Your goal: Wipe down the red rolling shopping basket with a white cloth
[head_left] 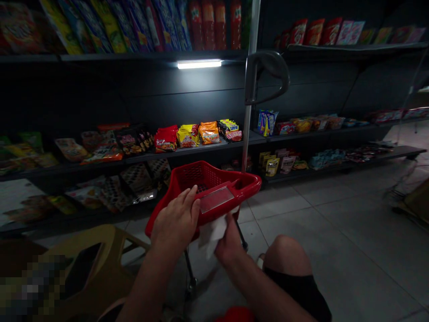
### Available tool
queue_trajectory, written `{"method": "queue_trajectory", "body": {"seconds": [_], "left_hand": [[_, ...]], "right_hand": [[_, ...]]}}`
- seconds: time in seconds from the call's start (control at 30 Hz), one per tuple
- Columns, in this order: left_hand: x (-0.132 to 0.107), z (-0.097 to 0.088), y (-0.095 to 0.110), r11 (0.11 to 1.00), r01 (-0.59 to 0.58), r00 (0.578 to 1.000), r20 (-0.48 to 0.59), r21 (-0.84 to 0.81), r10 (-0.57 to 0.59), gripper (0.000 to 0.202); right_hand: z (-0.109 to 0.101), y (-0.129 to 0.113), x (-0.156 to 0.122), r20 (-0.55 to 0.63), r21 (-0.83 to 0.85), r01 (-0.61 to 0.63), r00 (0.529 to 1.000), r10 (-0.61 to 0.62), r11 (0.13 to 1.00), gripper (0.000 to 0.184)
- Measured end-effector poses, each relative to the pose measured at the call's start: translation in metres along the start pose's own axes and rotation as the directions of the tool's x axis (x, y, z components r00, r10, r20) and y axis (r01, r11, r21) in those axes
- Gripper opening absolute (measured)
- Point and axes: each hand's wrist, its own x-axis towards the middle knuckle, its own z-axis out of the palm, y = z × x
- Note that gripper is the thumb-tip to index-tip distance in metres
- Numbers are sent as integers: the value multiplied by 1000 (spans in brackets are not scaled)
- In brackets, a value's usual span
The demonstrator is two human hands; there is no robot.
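Note:
A small red shopping cart (187, 172) with a perforated plastic basket stands in front of me. My left hand (176, 219) is closed over the left part of its handle bar, the fingers laid across the top edge. A clear rectangular panel (217, 199) is set into the handle beside my thumb. Below the right part of the handle, my right hand (231, 241) is closed on a white cloth (214, 230), thin and folded; it may be paper. The cloth is close under the handle, and I cannot tell whether it touches. The right fingertips are partly hidden.
Dark shelves (134, 156) with packaged snacks run behind the cart. A metal pole (247, 134) carrying a grey loop handle (268, 76) rises behind the basket. At left is a tan stool (107, 237) with a dark phone (82, 268) on it. Grey floor tiles (318, 232) extend right.

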Motion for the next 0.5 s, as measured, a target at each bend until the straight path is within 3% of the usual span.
{"method": "queue_trajectory", "body": {"seconds": [0.07, 0.13, 0.2, 0.27, 0.37, 0.43, 0.5], "left_hand": [[0, -1, 1, 1000, 1, 1000, 0, -12, -1, 50], [2, -2, 4, 1000, 3, 1000, -2, -24, -3, 50], [3, -2, 6, 1000, 9, 1000, 4, -28, -9, 50], [5, -3, 8, 999, 19, 1000, 18, -27, -19, 50], [4, -6, 7, 999, 31, 998, 61, -33, -29, 50], [2, -8, 5, 999, 39, 996, 85, -38, -35, 51], [0, -9, 3, 998, 49, 995, 94, -36, -45, 51]], "right_hand": [[2, -37, 15, -40, 20, 76, 996, -76, 997, 35], [5, -47, 21, -29, 26, 77, 997, -77, 997, 35], [7, -24, 15, 21, 1, -2, 1000, 2, 1000, 35], [7, 19, 2, 64, -50, -79, 995, 82, 996, 35], [2, 65, -17, 57, -153, -87, 994, 97, 984, 32], [-5, 59, -17, 8, -247, -14, 1000, 17, 969, 32], [-15, 23, -4, -30, -341, 188, 977, -211, 921, 34]]}}
